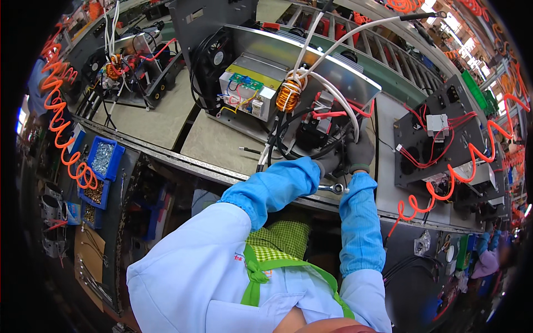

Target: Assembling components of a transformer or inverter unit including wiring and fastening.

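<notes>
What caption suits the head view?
Gloved left hand and right hand close together at an open electrical unit with an orange coil.

Two gloved hands in my view, one left hand (pixel 330 161), one right hand (pixel 361 154), and two blue oversleeves (pixel 362 227)! I count two open-sided units (pixel 338 72) with coils, and yes, one copper-coloured coil (pixel 288 95) apiece! One green circuit board (pixel 245 83) on the middle unit, one ratchet wrench (pixel 336 188), and three blue bins (pixel 117 162) over left!
</notes>
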{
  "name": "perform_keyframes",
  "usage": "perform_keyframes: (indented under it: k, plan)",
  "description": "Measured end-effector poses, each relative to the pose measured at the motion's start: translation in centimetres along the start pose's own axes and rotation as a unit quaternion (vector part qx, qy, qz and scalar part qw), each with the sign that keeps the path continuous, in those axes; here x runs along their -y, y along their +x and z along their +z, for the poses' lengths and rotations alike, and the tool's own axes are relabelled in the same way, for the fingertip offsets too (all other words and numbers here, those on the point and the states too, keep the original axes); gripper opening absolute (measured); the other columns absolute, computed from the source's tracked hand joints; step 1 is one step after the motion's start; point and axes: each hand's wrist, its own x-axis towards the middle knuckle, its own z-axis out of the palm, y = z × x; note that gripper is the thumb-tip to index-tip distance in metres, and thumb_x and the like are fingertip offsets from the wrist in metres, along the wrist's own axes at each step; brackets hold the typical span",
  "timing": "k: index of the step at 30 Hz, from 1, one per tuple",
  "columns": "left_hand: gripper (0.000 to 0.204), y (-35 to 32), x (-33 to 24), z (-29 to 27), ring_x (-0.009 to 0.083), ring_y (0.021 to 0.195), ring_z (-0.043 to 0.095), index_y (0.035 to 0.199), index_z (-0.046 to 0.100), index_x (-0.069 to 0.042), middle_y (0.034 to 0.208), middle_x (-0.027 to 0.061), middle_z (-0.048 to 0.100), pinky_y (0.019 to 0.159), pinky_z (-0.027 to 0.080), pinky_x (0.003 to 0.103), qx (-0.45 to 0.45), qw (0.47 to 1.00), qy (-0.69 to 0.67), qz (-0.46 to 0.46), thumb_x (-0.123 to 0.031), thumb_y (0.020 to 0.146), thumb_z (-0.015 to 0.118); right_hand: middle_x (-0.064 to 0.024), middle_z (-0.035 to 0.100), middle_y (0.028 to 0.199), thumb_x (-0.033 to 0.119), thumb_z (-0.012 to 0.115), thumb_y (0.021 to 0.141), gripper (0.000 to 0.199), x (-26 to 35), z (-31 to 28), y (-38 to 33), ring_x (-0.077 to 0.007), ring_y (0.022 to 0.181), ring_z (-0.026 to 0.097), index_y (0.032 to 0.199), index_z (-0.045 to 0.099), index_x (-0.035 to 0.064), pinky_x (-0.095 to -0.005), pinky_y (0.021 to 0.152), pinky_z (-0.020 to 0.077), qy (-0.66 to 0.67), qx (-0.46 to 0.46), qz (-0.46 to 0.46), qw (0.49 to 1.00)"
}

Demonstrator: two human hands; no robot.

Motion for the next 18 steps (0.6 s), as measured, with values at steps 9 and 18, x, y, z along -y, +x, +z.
perform_keyframes:
  k: [9, 18]
  plan:
    - [0.049, 1.3, 0.8, 0.2, 0.0385, 0.108, 0.054, 0.118, 0.057, -0.01, 0.114, 0.02, 0.059, 0.091, 0.042, 0.044, 0.141, 0.982, 0.003, -0.129, -0.046, 0.085, 0.045, -0.0147, 0.063, 0.078, 0.044, 0.061, 0.077, 0.035, -1.9, 0.2, -0.1, -0.0368, 0.077, 0.06, 0.085, 0.06, 0.0099, -0.0477, 0.066, 0.0457, -0.02, -0.002, 0.008, 1.0]
    - [0.025, -0.8, -2.6, 0.9, 0.0224, 0.085, 0.057, 0.106, 0.056, -0.004, 0.094, 0.012, 0.061, 0.076, 0.045, 0.035, 0.057, 0.998, 0.041, 0.008, -0.023, 0.092, 0.048, -0.0151, 0.063, 0.078, 0.04, 0.063, 0.076, 0.032, -3.2, 0.1, -0.2, -0.0365, 0.077, 0.061, 0.086, 0.061, 0.01, -0.0472, 0.066, 0.0459, -0.009, -0.008, 0.024, 1.0]
